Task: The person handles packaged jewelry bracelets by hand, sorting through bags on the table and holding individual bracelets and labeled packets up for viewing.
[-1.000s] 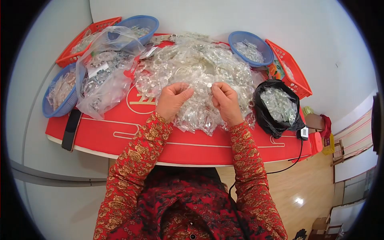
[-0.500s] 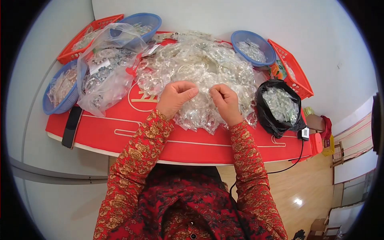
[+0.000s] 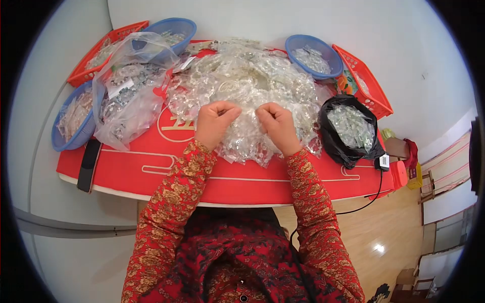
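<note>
A broad heap of small clear plastic packets [image 3: 252,78] with shiny bits inside covers the middle of the red table [image 3: 252,192]. Over its near part, my left hand [image 3: 214,124] is closed in a pinch, thumb against the curled fingers. Facing it a short gap to the right, my right hand [image 3: 279,127] pinches too. Anything see-through between the fingertips blends into the glittering packets behind, so I cannot make out what they hold.
At left stand blue baskets [image 3: 94,123], a red basket [image 3: 76,77], a clear plastic bag [image 3: 108,134] and a phone [image 3: 89,164]. On the right are a black bag [image 3: 329,144] of packets, a blue basket [image 3: 289,48], a red basket [image 3: 378,107] and a cable [image 3: 380,184].
Both pinched hands have shifted slightly left in view, and the right hand has turned a little, showing more of its back. The whole scene has also shifted slightly with the camera.
</note>
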Demonstrator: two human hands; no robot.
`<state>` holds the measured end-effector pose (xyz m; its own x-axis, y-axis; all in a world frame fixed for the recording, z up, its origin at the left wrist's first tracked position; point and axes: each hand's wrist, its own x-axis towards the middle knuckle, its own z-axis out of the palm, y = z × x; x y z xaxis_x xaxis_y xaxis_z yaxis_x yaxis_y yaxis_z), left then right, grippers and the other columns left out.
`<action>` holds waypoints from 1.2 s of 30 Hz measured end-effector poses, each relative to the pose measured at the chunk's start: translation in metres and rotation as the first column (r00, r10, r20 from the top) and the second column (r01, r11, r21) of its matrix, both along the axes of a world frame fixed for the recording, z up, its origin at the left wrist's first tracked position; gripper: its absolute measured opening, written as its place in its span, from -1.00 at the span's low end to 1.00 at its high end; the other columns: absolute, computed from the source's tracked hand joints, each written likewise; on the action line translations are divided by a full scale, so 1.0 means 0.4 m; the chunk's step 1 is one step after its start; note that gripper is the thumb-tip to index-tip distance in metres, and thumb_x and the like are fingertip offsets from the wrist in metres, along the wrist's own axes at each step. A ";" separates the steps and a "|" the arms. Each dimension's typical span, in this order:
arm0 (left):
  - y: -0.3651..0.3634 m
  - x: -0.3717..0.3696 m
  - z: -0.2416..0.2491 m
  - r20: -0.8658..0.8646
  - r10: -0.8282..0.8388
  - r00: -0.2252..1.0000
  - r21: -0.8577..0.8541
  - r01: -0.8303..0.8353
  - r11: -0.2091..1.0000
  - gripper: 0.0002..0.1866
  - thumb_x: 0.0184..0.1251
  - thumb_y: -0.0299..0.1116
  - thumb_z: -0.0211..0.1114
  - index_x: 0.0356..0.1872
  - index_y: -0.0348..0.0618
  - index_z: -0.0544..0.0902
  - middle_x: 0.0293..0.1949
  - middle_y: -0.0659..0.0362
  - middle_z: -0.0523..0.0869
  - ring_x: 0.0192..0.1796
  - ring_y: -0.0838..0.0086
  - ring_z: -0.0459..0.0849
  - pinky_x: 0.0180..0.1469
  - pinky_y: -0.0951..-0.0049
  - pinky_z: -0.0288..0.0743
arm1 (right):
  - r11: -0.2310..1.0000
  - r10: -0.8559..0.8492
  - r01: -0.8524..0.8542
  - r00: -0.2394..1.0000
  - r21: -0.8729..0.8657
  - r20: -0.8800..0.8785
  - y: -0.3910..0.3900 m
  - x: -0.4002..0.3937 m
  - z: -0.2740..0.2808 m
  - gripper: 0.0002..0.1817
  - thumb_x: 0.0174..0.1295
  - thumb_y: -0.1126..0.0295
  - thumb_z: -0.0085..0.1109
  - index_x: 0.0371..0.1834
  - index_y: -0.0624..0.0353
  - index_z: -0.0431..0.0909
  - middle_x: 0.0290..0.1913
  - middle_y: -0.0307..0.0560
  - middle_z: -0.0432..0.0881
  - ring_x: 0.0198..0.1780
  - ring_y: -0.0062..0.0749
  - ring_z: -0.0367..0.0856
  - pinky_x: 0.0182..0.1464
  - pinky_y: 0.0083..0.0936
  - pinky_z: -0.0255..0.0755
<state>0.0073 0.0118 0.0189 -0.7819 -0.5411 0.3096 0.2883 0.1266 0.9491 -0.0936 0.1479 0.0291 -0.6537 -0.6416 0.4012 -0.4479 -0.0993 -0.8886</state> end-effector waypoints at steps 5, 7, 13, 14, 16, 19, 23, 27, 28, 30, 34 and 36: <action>-0.006 -0.001 0.005 -0.041 0.038 0.998 0.151 -0.031 0.988 -0.82 0.18 -0.34 0.16 -0.34 -0.27 0.56 -0.56 0.31 0.53 -0.59 0.75 0.37 -0.56 0.72 0.24 | 0.996 -0.010 -0.011 0.972 0.088 0.235 0.062 -0.054 0.042 -0.87 0.14 0.39 0.06 -0.46 0.20 0.48 -0.65 -0.34 0.41 -0.67 -0.73 0.31 -0.65 -0.76 0.15; -0.020 -0.003 -0.008 -0.059 0.054 0.997 0.179 -0.043 0.983 -0.81 0.21 -0.32 0.14 -0.32 -0.26 0.54 -0.55 0.30 0.52 -0.59 0.74 0.36 -0.56 0.73 0.25 | 0.991 -0.089 0.113 0.961 -0.075 0.263 0.104 -0.134 0.071 -0.87 0.11 0.41 0.06 -0.51 0.24 0.48 -0.68 -0.32 0.40 -0.69 -0.71 0.30 -0.69 -0.71 0.17; -0.008 -0.009 -0.007 -0.049 0.053 0.997 0.195 -0.043 0.980 -0.80 0.24 -0.29 0.11 -0.33 -0.24 0.53 -0.56 0.31 0.51 -0.57 0.75 0.35 -0.55 0.74 0.22 | 0.716 -0.458 0.560 0.827 -0.417 0.325 0.286 -0.555 0.229 -0.87 -0.07 0.54 -0.01 -0.71 0.25 0.45 -0.69 -0.13 0.45 -0.69 -0.52 0.38 -0.67 -0.62 0.21; -0.007 -0.010 -0.008 -0.042 0.054 0.998 0.185 -0.046 0.982 -0.80 0.24 -0.29 0.11 -0.33 -0.24 0.53 -0.56 0.31 0.51 -0.58 0.75 0.34 -0.56 0.74 0.21 | 0.737 -0.401 0.563 0.810 -0.374 0.429 0.310 -0.568 0.254 -0.91 0.00 0.54 -0.04 -0.55 0.35 0.44 -0.59 -0.08 0.49 -0.60 -0.48 0.44 -0.61 -0.65 0.28; -0.011 -0.012 -0.011 -0.035 0.065 0.997 0.167 -0.058 0.984 -0.80 0.23 -0.30 0.11 -0.33 -0.25 0.53 -0.57 0.31 0.51 -0.59 0.75 0.34 -0.56 0.74 0.21 | 0.805 -0.353 0.518 0.810 -0.289 0.467 0.332 -0.566 0.294 -0.82 0.09 0.53 -0.05 -0.28 0.45 0.40 -0.44 -0.03 0.54 -0.49 -0.46 0.51 -0.52 -0.69 0.37; -0.018 -0.013 -0.022 -0.019 0.108 0.994 0.177 -0.103 0.979 -0.80 0.21 -0.32 0.12 -0.33 -0.26 0.54 -0.57 0.31 0.52 -0.59 0.76 0.34 -0.58 0.73 0.20 | 0.893 -0.350 0.408 0.895 -0.191 0.277 0.265 -0.459 0.270 -0.79 0.10 0.51 -0.01 -0.21 0.40 0.42 -0.41 -0.07 0.55 -0.46 -0.48 0.52 -0.50 -0.70 0.37; -0.023 -0.015 -0.033 0.000 0.132 0.991 0.166 -0.131 0.977 -0.80 0.20 -0.32 0.13 -0.34 -0.29 0.55 -0.55 0.29 0.54 -0.58 0.75 0.37 -0.56 0.72 0.23 | 0.962 -0.199 0.215 0.974 0.169 -0.105 0.156 -0.176 0.167 -0.85 0.12 0.47 0.02 -0.28 0.29 0.51 -0.46 -0.23 0.55 -0.51 -0.65 0.45 -0.52 -0.73 0.31; -0.019 -0.013 -0.021 -0.001 0.130 0.992 0.175 -0.128 0.976 -0.80 0.22 -0.32 0.13 -0.31 -0.28 0.54 -0.54 0.27 0.52 -0.57 0.74 0.36 -0.54 0.74 0.24 | 0.978 0.133 0.024 0.697 0.208 -0.705 0.131 0.010 0.044 -0.85 0.04 0.45 0.13 -0.31 0.24 0.52 -0.51 -0.11 0.54 -0.53 -0.37 0.49 -0.50 -0.59 0.35; -0.020 -0.012 -0.020 -0.006 0.124 0.992 0.172 -0.121 0.978 -0.80 0.22 -0.32 0.13 -0.31 -0.28 0.54 -0.53 0.27 0.53 -0.57 0.74 0.37 -0.54 0.74 0.24 | 0.965 0.166 0.028 0.705 0.261 -0.690 0.135 0.043 0.029 -0.81 -0.01 0.45 0.16 -0.30 0.22 0.51 -0.46 -0.10 0.53 -0.50 -0.26 0.48 -0.48 -0.51 0.35; -0.022 -0.014 -0.023 -0.007 0.114 0.993 0.174 -0.111 0.978 -0.80 0.23 -0.31 0.13 -0.30 -0.27 0.54 -0.53 0.28 0.53 -0.57 0.75 0.37 -0.53 0.75 0.24 | 0.945 0.180 0.095 0.646 0.313 -0.741 0.134 0.089 0.014 -0.74 -0.07 0.44 0.19 -0.26 0.21 0.47 -0.40 -0.10 0.50 -0.46 -0.16 0.48 -0.46 -0.43 0.36; -0.014 -0.009 -0.020 -0.009 0.108 0.994 0.171 -0.105 0.980 -0.80 0.18 -0.33 0.14 -0.35 -0.29 0.56 -0.53 0.27 0.58 -0.48 0.72 0.47 -0.42 0.69 0.32 | 0.893 0.140 0.329 0.445 0.307 -0.885 0.126 0.126 -0.014 -0.63 -0.10 0.38 0.20 -0.18 0.24 0.40 -0.35 -0.11 0.46 -0.44 -0.22 0.46 -0.46 -0.43 0.35; -0.012 -0.010 -0.022 -0.011 0.109 0.994 0.173 -0.105 0.979 -0.80 0.18 -0.33 0.14 -0.35 -0.29 0.56 -0.53 0.27 0.58 -0.48 0.71 0.47 -0.42 0.69 0.32 | 0.856 0.141 0.407 0.408 0.318 -0.902 0.127 0.118 -0.040 -0.61 -0.11 0.36 0.21 -0.18 0.25 0.39 -0.37 -0.11 0.45 -0.45 -0.26 0.45 -0.47 -0.44 0.35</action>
